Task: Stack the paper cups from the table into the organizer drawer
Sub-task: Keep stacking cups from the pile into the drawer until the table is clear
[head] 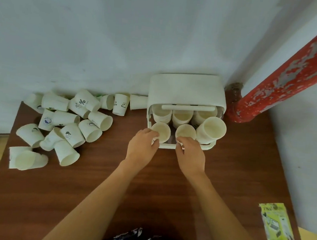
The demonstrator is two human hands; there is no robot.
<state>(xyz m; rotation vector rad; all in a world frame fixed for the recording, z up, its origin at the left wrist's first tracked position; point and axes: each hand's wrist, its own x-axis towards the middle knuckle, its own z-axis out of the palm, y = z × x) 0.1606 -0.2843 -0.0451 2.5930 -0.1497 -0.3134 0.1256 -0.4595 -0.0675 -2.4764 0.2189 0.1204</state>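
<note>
Left hand (pixel 142 146) grips the front-left white paper cup (pixel 161 132) in the white plastic organizer drawer (pixel 171 145); right hand (pixel 191 154) grips the front-middle cup (pixel 185 132), at the brown wooden table's (pixel 159 184) back edge.

table (pixel 149 193): brown wood
far left: loose paper cups (pixel 64 125)
far right: organizer (pixel 187 92)
near right: green leaflet (pixel 276 225)

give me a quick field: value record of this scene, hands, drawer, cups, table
left hand: fingers curled on the front-left cup stack in the drawer
right hand: fingers curled at the front-middle cup stack
organizer drawer: pulled open, two rows of cup stacks inside
tallest stack: front right, tilted
loose cups: pile on the table's left, most lying on their sides
table: dark brown wood
other: yellow-green leaflet near the right corner
</note>
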